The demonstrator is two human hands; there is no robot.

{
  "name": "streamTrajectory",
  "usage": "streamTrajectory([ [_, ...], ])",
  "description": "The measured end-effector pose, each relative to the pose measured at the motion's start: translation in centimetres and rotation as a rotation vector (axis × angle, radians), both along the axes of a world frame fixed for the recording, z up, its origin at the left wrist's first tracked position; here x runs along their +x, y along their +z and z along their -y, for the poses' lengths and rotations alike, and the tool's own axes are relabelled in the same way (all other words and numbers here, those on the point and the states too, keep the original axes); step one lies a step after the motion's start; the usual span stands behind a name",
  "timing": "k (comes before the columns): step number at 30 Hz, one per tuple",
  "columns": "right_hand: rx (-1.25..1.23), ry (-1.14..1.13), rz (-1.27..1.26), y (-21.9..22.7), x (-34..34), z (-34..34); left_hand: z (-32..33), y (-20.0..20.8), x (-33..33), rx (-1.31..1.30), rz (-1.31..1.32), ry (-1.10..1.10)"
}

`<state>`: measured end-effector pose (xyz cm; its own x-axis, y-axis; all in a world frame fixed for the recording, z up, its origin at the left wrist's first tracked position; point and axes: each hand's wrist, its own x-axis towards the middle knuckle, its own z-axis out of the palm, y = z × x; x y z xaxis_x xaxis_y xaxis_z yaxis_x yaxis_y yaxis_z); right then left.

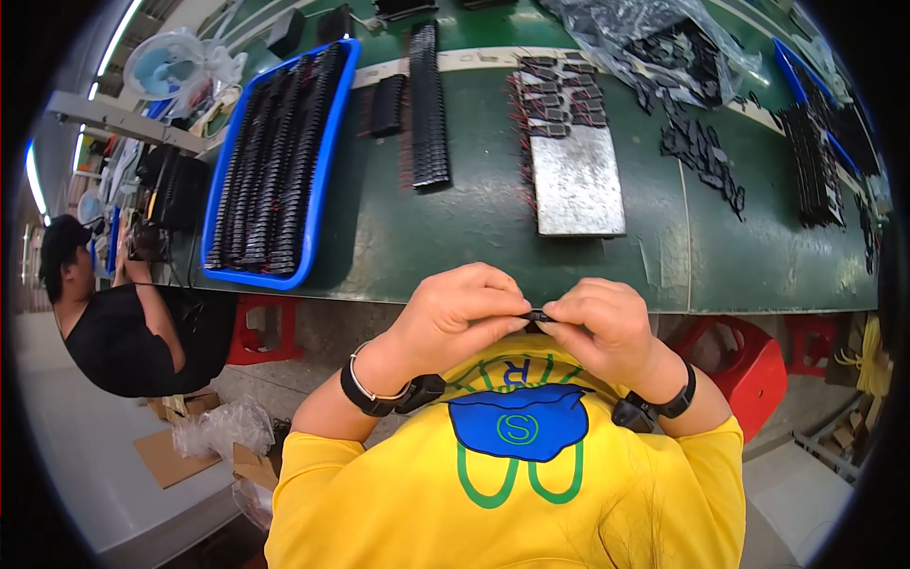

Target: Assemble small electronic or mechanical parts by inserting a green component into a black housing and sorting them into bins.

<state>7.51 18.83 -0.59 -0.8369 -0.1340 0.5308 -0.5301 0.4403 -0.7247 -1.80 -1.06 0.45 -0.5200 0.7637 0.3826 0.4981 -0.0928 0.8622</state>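
Note:
My left hand (466, 308) and my right hand (604, 321) meet in front of my chest, just off the table's near edge. Between their fingertips is a small black part (537, 316), pinched from both sides; most of it is hidden by the fingers. Beyond my hands a silvery metal plate (576, 185) lies on the green table (474, 251). Small black parts with thin red wires (545, 100) sit in rows on the plate's far end. Left of it stands a long row of similar black parts (428, 109), with a shorter row (387, 106) beside it.
A blue tray (305, 256) packed with rows of black parts stands at the left. Loose black pieces (700, 147) and a clear plastic bag (654, 38) lie at the far right. Red stools (749, 379) are under the table edge. A person in black (133, 313) sits at the left.

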Motion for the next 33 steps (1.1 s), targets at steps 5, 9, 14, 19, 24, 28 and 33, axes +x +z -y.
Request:
streamTrajectory([
  [5,0.080,0.016,-0.005,0.6,-1.0,1.0,1.0,2.9,-1.1,-0.319,-0.364,0.063],
  [9,-0.108,-0.096,0.120,1.2,-1.3,1.4,2.5,4.1,-6.3,-0.432,-0.566,0.397],
  [14,0.063,0.002,0.049,0.8,-0.5,-0.4,3.3,3.9,-14.2,-0.850,-0.632,0.573],
  [19,0.119,0.020,0.017,0.9,0.2,-1.7,1.8,2.7,-17.1,-1.066,-0.742,0.536],
  [24,0.208,-0.183,-0.019,2.3,-0.3,-4.2,1.2,2.0,-17.7,-1.074,-0.807,0.523],
  [28,0.122,-0.368,0.079,3.0,-4.0,-6.8,1.9,1.7,-17.3,-1.090,-0.797,0.540],
  [33,0.025,-0.470,0.259,3.0,-10.2,-9.2,2.0,2.5,-16.1,-1.108,-0.798,0.557],
])
